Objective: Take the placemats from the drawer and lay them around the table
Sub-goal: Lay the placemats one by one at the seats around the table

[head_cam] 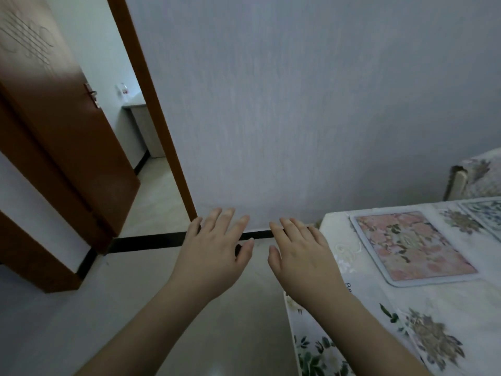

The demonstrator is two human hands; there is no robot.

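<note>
Bare left hand (217,251) and right hand (301,253) spread flat beside rounded floral placemat (412,246).

Pink floral placemat (409,246); white flowered tablecloth (423,329); brown door (67,147).

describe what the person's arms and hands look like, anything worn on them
Both forearms are bare as far as the frame shows: no sleeves in view. The left hand and right hand carry no gloves, rings, watch or bracelet. The nails are short and look unpainted.
</note>
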